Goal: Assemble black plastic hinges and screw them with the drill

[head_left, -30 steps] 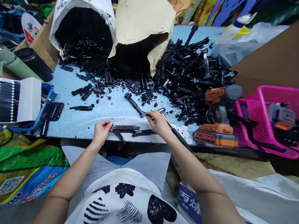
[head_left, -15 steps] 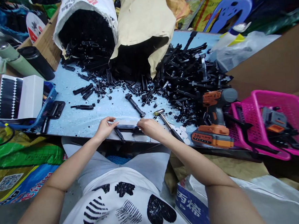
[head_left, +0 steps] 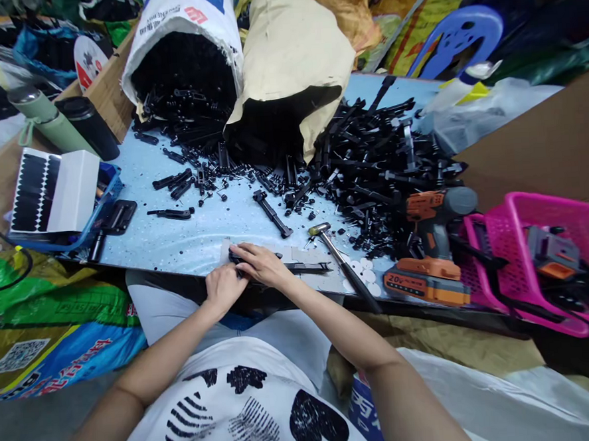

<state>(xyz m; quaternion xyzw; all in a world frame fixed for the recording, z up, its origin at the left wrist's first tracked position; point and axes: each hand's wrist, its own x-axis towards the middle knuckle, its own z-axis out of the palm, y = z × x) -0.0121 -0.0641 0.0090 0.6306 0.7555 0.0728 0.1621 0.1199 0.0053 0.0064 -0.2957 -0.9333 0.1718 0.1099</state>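
Close together at the table's front edge, both my hands work on a long black plastic part (head_left: 307, 267) lying across a pale plate (head_left: 301, 254). My left hand (head_left: 225, 288) is closed around its left end. Over that same end lies my right hand (head_left: 262, 265), its fingers curled down and pressed on it; the fingertips partly hide the contact. The bar's right end sticks out past my right hand. Beyond the plate another black bar-shaped part (head_left: 273, 214) rests on the blue table. A hammer (head_left: 344, 264) lies to the right of the plate.
Black parts pile up (head_left: 370, 156) at the back right, near a white sack (head_left: 187, 14) and a tan sack (head_left: 293, 41). An orange cordless drill (head_left: 429, 252) and a pink basket (head_left: 563, 211) stand at right. At left sit a blue basket (head_left: 88, 226) and a green bottle (head_left: 52, 122).
The black part has swung and now points rightward along the plate. My right hand moved left to join my left hand at its left end. The view shifted slightly.
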